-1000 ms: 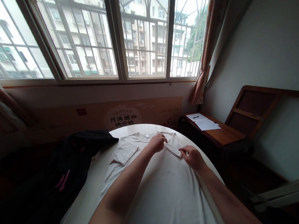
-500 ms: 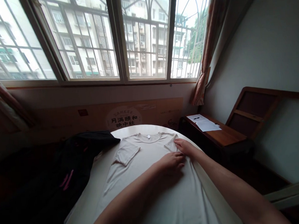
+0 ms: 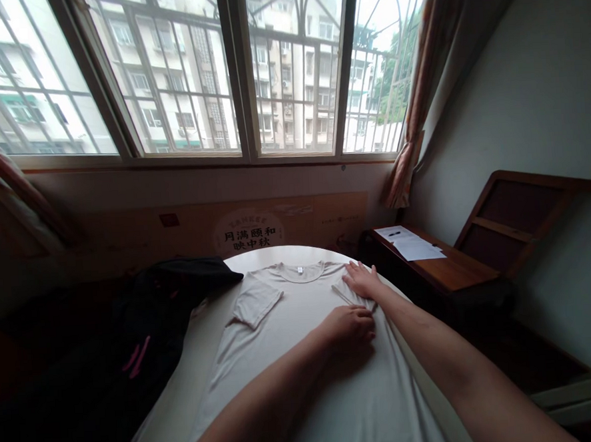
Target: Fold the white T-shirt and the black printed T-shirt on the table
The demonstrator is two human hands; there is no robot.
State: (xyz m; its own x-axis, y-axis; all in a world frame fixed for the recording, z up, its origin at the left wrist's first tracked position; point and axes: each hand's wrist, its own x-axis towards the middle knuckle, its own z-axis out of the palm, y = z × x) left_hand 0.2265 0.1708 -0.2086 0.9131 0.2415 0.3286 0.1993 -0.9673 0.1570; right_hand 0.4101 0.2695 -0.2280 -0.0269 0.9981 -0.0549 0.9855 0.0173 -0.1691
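Note:
A white short-sleeved T-shirt (image 3: 283, 342) lies spread on a white round table (image 3: 161, 402), its collar toward the window and both sleeves folded inward. My right hand (image 3: 362, 280) rests flat on the right sleeve near the shoulder, fingers spread. Just below it, my left hand (image 3: 349, 324) is at the right side of the shirt under the sleeve, fingers curled and pressed together on the fabric. What is between those fingertips is hard to see.
Dark clothing with pink marks (image 3: 151, 323) is heaped over the table's left side. To the right stand a wooden bench (image 3: 459, 271) with papers (image 3: 417, 248) and a pen on it. A barred window and a printed cardboard panel (image 3: 325, 222) are beyond the table.
My right hand has opened out flatter on the sleeve, with its fingers more spread. My left hand's fingers have curled in more. The view has shifted slightly.

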